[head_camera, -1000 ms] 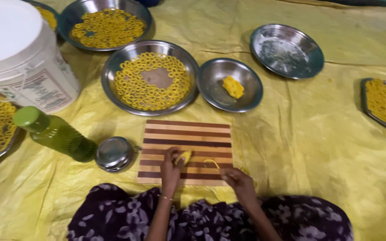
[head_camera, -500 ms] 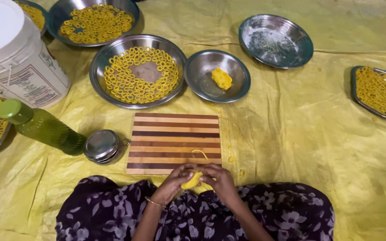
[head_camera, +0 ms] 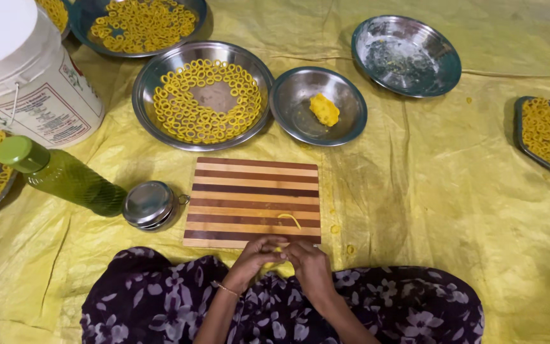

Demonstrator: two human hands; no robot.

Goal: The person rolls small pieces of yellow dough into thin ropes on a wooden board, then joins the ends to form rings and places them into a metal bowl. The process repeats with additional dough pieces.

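We saw the left hand (head_camera: pixel 254 255) and the right hand (head_camera: pixel 307 260) pressed together at the near edge of the striped cutting board (head_camera: pixel 253 202), fingertips meeting over a small bit of yellow dough (head_camera: pixel 277 249). Both hands' grip seemed pinched on that bit, though it was mostly hidden and we could not tell its shape or which way it ran. A thin dough strand (head_camera: pixel 291 220) lay loose on the board just beyond the fingers, curved, its long axis running diagonally from near left to far right.

Beyond the board, a steel plate (head_camera: pixel 202 95) held many yellow dough rings laid around a bare centre. Just right of it, a smaller steel bowl (head_camera: pixel 318 106) carried one dough lump (head_camera: pixel 324 109). Farther right stood a steel dish (head_camera: pixel 406 55) with only crumbs. A tray (head_camera: pixel 549 134) at the right edge was packed with rings. A green bottle (head_camera: pixel 58 175) lay on its side left of the board, a small steel tin (head_camera: pixel 149 204) beside it, and a white bucket (head_camera: pixel 27 83) behind.
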